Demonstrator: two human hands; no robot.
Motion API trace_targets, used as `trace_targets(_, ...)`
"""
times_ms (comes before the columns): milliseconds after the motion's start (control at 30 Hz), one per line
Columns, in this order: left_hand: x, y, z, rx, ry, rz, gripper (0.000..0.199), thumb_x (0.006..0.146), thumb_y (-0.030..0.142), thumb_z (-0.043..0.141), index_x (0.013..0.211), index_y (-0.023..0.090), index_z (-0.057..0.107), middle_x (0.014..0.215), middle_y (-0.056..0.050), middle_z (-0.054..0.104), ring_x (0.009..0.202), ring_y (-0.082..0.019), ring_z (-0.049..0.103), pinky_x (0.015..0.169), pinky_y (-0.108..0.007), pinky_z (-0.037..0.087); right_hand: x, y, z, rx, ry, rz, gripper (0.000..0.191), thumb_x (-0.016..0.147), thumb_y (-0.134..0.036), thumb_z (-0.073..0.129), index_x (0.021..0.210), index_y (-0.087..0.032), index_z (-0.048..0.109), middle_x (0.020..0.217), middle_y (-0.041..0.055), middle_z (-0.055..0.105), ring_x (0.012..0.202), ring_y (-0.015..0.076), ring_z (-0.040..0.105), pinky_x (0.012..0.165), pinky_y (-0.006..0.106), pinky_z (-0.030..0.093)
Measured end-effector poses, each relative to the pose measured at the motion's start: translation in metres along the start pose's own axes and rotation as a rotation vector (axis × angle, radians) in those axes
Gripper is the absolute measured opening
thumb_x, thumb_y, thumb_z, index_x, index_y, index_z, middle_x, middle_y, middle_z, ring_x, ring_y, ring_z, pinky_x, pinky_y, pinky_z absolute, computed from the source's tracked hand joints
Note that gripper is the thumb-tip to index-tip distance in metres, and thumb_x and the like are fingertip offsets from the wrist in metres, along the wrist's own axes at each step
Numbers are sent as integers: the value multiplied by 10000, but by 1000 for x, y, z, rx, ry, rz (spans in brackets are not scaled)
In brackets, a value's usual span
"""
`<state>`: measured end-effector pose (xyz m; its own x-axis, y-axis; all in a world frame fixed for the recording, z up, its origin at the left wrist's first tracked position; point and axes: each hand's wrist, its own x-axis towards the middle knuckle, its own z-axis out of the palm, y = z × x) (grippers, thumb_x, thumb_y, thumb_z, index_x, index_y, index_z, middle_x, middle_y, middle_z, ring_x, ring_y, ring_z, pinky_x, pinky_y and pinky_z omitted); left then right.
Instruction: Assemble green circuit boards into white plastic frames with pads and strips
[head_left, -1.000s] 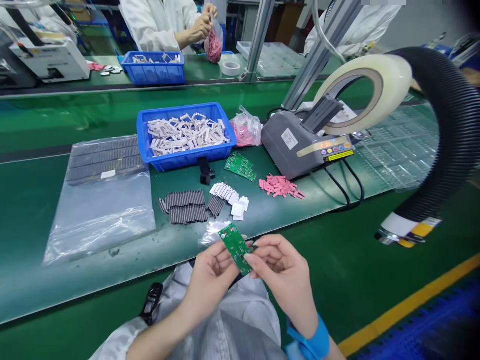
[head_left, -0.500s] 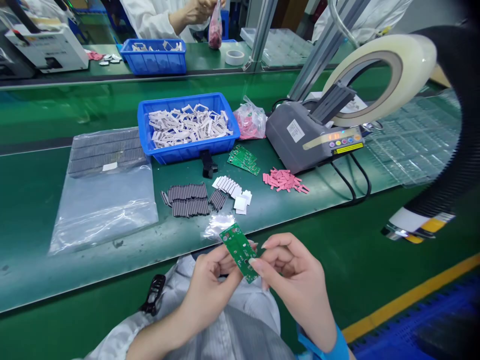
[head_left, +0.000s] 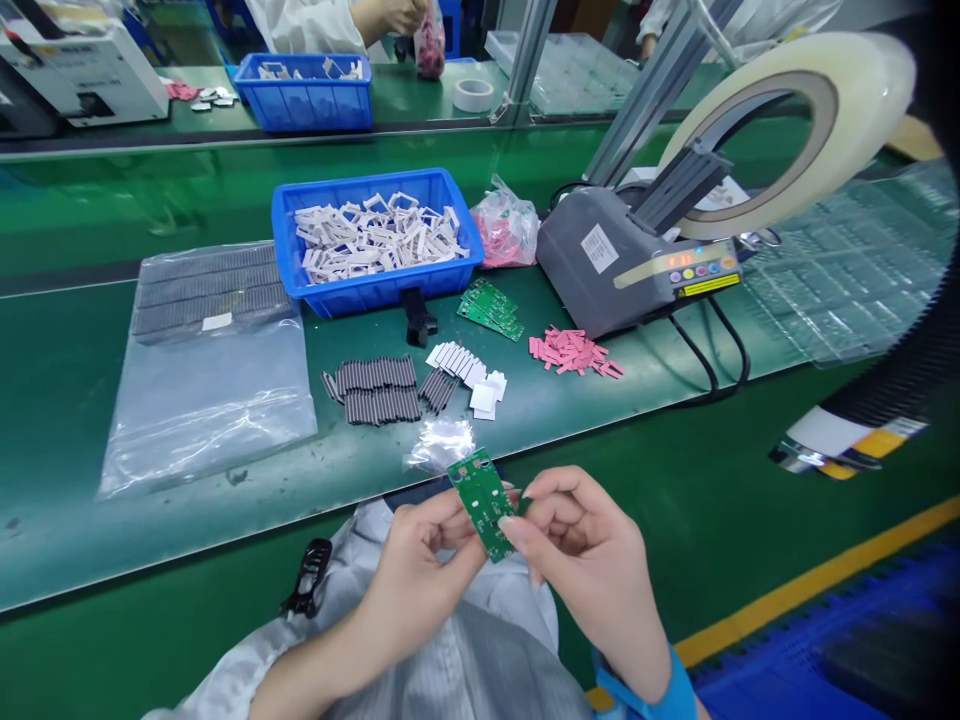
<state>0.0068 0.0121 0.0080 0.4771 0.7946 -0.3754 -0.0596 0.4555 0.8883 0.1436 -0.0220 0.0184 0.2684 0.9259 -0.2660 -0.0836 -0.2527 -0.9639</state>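
A green circuit board [head_left: 482, 497] is held tilted above my lap, just off the bench's front edge. My left hand [head_left: 435, 555] grips its left side and lower end. At its right side, the thumb and fingers of my right hand [head_left: 581, 550] pinch the board's edge. Just beyond lies a small clear plastic bag [head_left: 441, 443]. Farther up the bench are rows of dark strips [head_left: 379, 390], white square pads [head_left: 486, 395], pink forked pieces [head_left: 574, 352] and a stack of green circuit boards [head_left: 491, 308].
A blue bin [head_left: 379, 290] of white plastic frames stands at the back. To its right are a bag of pink pieces [head_left: 506, 225] and a grey tape dispenser [head_left: 637, 265]. A black hose [head_left: 892, 370] hangs at right. A plastic sheet bag [head_left: 210, 410] lies left.
The circuit board has turned a little more upright between my hands. My view has tipped slightly, so the bench sits higher in the picture. Both hands stay nearly in place.
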Motion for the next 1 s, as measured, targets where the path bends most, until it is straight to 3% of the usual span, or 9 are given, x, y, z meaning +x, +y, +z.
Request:
trace_targets(233,-3,2,-5,185,21,51,251,751,194,692,992,243,742,663,10,718,587,-145,599,571,-231,498,0,3,-2,41,-31,54,256,693,-307,729,785,-202,514,460,-81,517,327,60,456,350,164,397)
trace_targets(467,-6,-1,-8,405,18,175,256,823,145,578,996,250,735,648,0,668,642,-171,604,601,-249,489,1,-2,-5,96,-102,132,298,693,-340,738,801,-203,497,463,-95,502,308,48,440,337,153,379)
trace_targets(700,-4,4,-13,497,96,260,197,782,122,611,765,237,769,586,-9,659,550,-169,572,599,-267,469,-2,3,-4,91,-86,113,281,696,-309,736,799,-204,497,468,-87,522,316,55,454,344,159,398)
trace_targets(1000,-4,7,-15,448,-80,126,337,848,135,521,1108,265,691,759,-2,729,728,-166,649,728,-249,523,2,10,-1,72,-43,105,276,676,-309,736,793,-204,509,462,-75,547,345,84,513,378,182,429)
